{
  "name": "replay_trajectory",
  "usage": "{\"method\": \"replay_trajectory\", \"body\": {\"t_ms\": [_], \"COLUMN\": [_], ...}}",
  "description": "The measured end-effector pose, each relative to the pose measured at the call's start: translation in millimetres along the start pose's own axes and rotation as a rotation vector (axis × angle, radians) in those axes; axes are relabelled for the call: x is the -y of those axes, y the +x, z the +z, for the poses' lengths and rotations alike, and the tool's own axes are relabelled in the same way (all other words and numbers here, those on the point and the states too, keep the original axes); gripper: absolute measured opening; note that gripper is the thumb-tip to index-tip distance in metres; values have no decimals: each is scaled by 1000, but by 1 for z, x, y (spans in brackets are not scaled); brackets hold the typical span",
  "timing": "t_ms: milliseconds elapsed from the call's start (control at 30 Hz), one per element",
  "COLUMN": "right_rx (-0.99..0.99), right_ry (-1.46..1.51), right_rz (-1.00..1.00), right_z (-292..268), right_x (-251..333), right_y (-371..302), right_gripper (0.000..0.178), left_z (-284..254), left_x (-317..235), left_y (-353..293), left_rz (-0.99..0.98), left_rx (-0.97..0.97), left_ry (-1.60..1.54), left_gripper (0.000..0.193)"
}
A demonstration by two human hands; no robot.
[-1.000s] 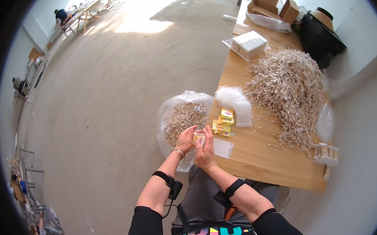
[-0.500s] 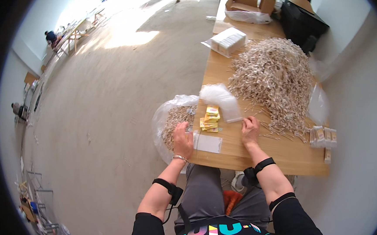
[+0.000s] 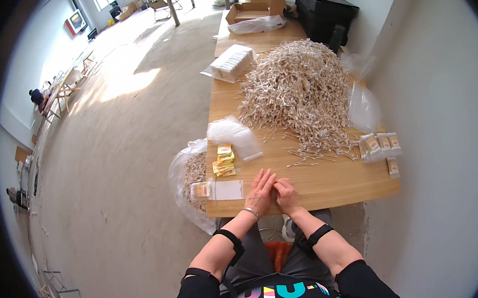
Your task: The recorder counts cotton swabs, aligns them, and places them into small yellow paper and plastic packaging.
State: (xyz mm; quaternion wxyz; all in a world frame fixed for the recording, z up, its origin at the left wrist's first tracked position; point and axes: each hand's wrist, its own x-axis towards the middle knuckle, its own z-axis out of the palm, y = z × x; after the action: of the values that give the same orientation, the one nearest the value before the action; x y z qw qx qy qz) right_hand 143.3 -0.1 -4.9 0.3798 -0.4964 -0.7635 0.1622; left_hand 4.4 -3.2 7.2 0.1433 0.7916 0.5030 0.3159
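Fingers (image 3: 262,184) over table (image 3: 341,186) — swabs (image 3: 298,89) beyond

Half a second after being well apart, the left hand (image 3: 258,196) and right hand (image 3: 288,197) are meeting near the table (image 3: 346,183) front, the left now resting right of the white card (image 3: 229,190), while the packet (image 3: 200,191), handheld a second ago, is lying uncovered at the card's left.
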Motion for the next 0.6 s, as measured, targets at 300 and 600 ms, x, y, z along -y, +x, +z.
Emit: {"method": "replay_trajectory", "body": {"t_ms": [300, 600], "right_rx": [-389, -50], "right_ry": [-472, -168], "right_rz": [343, 98], "right_z": [-54, -9], "right_x": [-42, -27], "right_y": [28, 22], "right_gripper": [21, 17], "left_z": [11, 6], "left_x": [7, 1], "left_y": [-1, 2], "left_rz": [48, 15], "left_rx": [-55, -70], "left_ry": [-5, -8], "left_gripper": [21, 12]}}
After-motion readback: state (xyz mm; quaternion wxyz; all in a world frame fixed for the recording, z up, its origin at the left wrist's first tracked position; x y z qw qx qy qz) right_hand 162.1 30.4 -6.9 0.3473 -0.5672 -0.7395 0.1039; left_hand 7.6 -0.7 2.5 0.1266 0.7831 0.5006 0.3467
